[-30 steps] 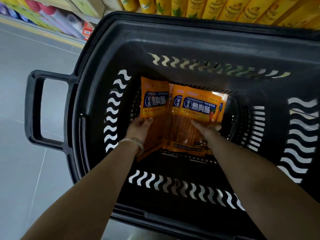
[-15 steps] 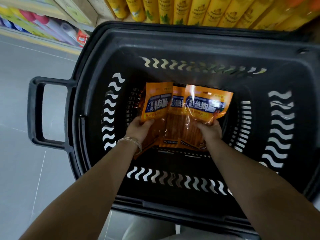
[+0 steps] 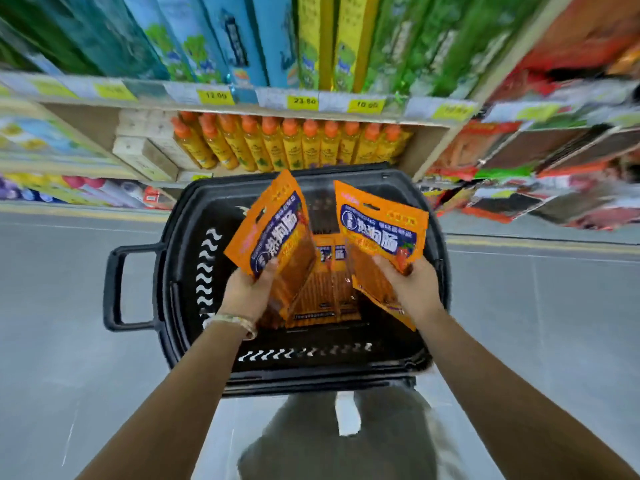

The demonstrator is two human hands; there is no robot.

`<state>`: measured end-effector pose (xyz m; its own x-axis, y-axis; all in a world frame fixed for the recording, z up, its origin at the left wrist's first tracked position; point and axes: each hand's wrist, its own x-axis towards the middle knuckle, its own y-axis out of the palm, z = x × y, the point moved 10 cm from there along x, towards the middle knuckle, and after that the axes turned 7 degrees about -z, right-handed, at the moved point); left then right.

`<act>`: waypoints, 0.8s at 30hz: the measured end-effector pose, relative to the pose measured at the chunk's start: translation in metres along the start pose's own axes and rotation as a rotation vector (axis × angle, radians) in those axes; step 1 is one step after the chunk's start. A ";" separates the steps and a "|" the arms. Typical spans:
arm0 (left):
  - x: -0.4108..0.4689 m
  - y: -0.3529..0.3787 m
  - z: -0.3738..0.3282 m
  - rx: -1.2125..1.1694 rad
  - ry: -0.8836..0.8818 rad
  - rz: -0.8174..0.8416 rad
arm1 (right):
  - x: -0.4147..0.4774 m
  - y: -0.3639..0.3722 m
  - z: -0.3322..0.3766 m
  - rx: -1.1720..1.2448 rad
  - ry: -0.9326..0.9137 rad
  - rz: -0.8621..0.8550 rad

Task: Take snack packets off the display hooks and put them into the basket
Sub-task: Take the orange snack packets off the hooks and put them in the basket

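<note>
Head view looks down on a black basket (image 3: 346,379) standing on the grey floor, and everything else is best placed from it. Above its open mouth the left hand (image 3: 247,292) grips one orange snack packet (image 3: 273,237) by its lower edge, thumb on the printed face, so the packet stands nearly upright with its hang-hole end away from the person. Toward the basket's right side the right hand (image 3: 412,289) clamps a second packet (image 3: 381,233) the same way, tilted slightly outward. Holding each by the bottom probably keeps the faces apart and lets them drop flat. Down on the basket floor, between the two hands, more packets (image 3: 325,289) lie stacked. Beyond the basket's far rim, orange-capped bottles (image 3: 294,143) line a shelf; its handle (image 3: 117,289) sticks out left.
</note>
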<state>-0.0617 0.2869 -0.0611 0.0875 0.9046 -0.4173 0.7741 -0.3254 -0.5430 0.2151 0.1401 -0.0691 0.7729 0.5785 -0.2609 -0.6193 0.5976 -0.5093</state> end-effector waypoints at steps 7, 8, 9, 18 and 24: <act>-0.071 0.044 -0.113 -0.063 0.191 0.031 | -0.022 -0.172 0.031 0.112 -0.094 -0.312; -0.083 0.054 -0.133 -0.084 0.225 0.029 | -0.021 -0.197 0.033 0.136 -0.107 -0.327; -0.095 0.064 -0.154 -0.113 0.258 0.023 | -0.018 -0.220 0.036 0.147 -0.119 -0.332; -0.190 0.129 -0.346 -0.508 0.531 0.014 | 0.007 -0.421 0.093 0.206 -0.398 -0.423; -0.224 0.116 -0.447 -0.668 0.613 -0.085 | 0.031 -0.512 0.154 0.285 -0.589 -0.538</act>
<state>0.2887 0.1698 0.2956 0.1841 0.9683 0.1687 0.9786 -0.1965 0.0602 0.5351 -0.0621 0.3101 0.8229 0.3224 0.4678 -0.2597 0.9458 -0.1950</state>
